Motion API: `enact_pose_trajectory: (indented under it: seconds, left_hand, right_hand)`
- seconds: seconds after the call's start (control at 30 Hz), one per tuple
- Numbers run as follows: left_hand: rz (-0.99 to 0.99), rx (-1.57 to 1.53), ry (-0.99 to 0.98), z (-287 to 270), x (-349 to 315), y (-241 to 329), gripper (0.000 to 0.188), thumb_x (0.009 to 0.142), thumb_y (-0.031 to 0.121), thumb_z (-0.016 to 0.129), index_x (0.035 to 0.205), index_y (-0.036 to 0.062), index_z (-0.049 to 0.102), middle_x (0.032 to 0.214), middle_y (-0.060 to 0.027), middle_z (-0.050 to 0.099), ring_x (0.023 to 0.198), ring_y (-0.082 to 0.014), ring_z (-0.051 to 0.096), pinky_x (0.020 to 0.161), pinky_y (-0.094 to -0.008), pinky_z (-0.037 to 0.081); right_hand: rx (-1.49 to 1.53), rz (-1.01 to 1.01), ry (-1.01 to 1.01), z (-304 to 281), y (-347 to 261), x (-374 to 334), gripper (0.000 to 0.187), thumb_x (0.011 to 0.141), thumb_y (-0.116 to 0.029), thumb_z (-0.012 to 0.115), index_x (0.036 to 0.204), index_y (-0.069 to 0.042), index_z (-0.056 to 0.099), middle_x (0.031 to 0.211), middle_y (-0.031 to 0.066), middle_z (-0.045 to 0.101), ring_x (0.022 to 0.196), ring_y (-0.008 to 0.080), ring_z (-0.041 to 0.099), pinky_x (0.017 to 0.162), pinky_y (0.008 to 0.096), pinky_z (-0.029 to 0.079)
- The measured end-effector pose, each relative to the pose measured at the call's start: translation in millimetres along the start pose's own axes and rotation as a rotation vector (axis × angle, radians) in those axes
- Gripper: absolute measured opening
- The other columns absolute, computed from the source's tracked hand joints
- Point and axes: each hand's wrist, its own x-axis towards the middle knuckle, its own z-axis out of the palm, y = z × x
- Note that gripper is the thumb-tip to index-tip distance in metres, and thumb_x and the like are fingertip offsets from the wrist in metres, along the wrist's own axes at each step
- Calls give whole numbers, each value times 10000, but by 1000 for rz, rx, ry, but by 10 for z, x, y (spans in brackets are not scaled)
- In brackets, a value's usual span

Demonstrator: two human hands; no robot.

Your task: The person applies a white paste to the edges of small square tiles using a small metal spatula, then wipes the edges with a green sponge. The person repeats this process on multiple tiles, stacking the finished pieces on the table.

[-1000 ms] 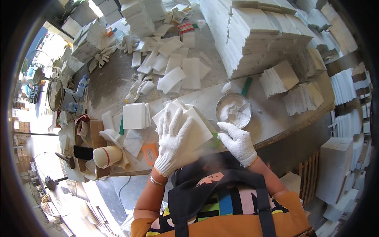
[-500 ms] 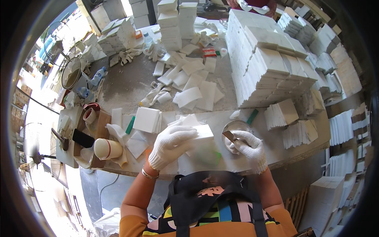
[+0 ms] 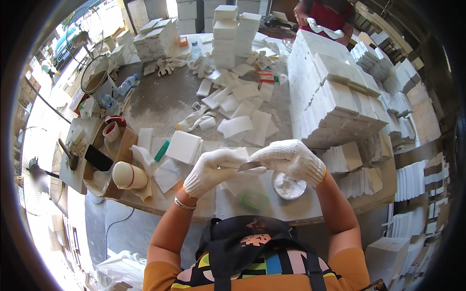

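Note:
My left hand (image 3: 216, 170), in a white knitted glove, is closed round a white stone tile (image 3: 257, 171) held above the table. Little of the tile shows between the gloves. My right hand (image 3: 287, 160), gloved the same way, grips a putty knife; its flat metal blade (image 3: 249, 166) lies against the tile's edge, and its handle is hidden in the fingers. Just below the right hand stands a round bowl (image 3: 290, 186) of white paste. Under the left hand's side lies a blurred green block (image 3: 254, 200). A small stack of white tiles (image 3: 184, 146) stands beyond my left wrist.
At left are a wooden box (image 3: 125, 148), a black phone (image 3: 98, 158) and a cream container (image 3: 129, 175) with a red band. Loose tiles (image 3: 238, 97) lie mid-table. A tall marble stack (image 3: 335, 97) rises at right; behind it a person (image 3: 323, 19) holds something white.
My right hand has moved left and up from the bowl, bringing the putty knife's blade to the tile. The bowl is now uncovered, and the view has shifted slightly.

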Motion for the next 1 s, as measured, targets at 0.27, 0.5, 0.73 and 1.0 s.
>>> enact_pose_trajectory:
  seconds: [0.27,0.5,0.73,1.0]
  left_hand:
    - [57,23,35,9,-15,45,263,759,-27,751,1016,15,724,942,-36,721,853,-81,648,771,-259,546]
    - [75,32,60,34,-34,-22,289,723,-16,801,1001,19,731,932,-48,728,850,-94,663,774,-262,544]
    - [105,118,86,47,-66,-38,296,716,-23,807,998,-7,716,923,-48,714,865,-93,660,784,-262,536]
    - [51,86,131,93,-68,-10,291,709,-17,815,978,-7,705,901,-41,713,858,-95,655,779,-263,539]
  right_hand:
    - [29,-3,-79,-56,55,32,267,855,-68,709,1122,-68,727,951,130,729,833,223,698,785,340,551]
    - [-148,7,29,28,-93,-133,280,844,-41,682,1118,-69,728,966,152,722,826,302,694,775,344,555]
    - [-144,61,265,328,-171,-292,249,901,2,637,1141,2,704,919,117,722,781,163,663,715,301,536]
    - [-156,108,420,688,-231,-330,329,869,16,642,1197,-2,666,1038,176,722,886,286,725,794,327,561]
